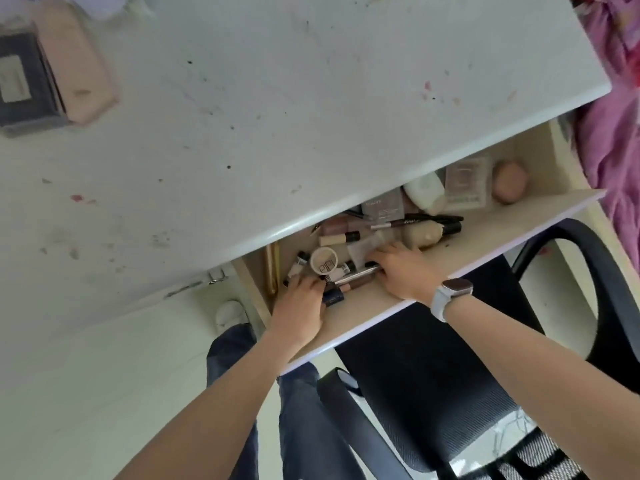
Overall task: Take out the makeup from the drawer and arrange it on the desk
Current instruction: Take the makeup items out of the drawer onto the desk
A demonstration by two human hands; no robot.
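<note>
The drawer [460, 251] under the white desk [277, 116] is pulled out and holds a heap of makeup: a round cream jar [323, 260], a beige tube [424, 235], black pencils [419, 220], a white bottle [425, 192], a clear compact [465, 183] and a pink sponge [509, 181]. My left hand [301, 301] reaches into the drawer's left end, with its fingers curled over small tubes beside the jar and a dark blue tube [334, 297] at its thumb. My right hand [403, 270], with a watch on the wrist, lies on a silver stick [360, 273] and a clear packet.
A dark box [24, 81] and a pink case [76, 71] sit at the desk's far left. A black office chair [485, 358] stands under the drawer front. Pink bedding [613, 116] lies to the right. My leg and shoe [230, 311] are beside the desk.
</note>
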